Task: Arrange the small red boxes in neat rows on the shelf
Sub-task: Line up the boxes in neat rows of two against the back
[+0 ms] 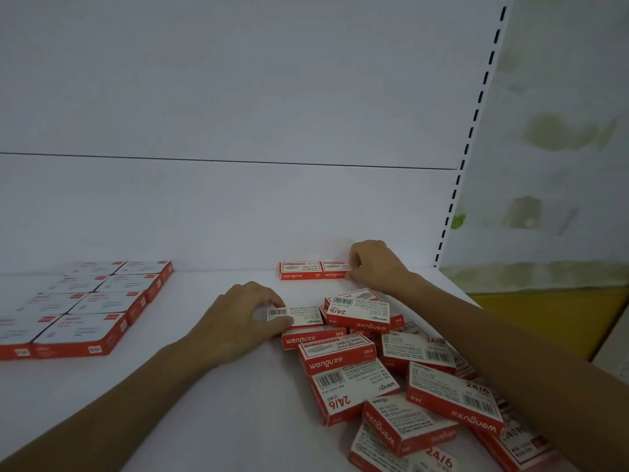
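It looked like a shop: a white display shelf [218, 396] with a plain back panel [238, 97] and a slotted upright [476, 110] at one o'clock, stocked with identical barcoded small red boxes [354, 386] heaped at five o'clock, more packs [92, 304] ranked at nine.

Two small red boxes [301, 270] sit in a row at the back of one shelf [204, 386]; roughly a dozen more lie in one heap [405, 386], overlapping too much for an exact count. Eight larger flat boxes [85, 301] form one block, and two hands show, the left hand [245, 315] and the right hand [374, 264]
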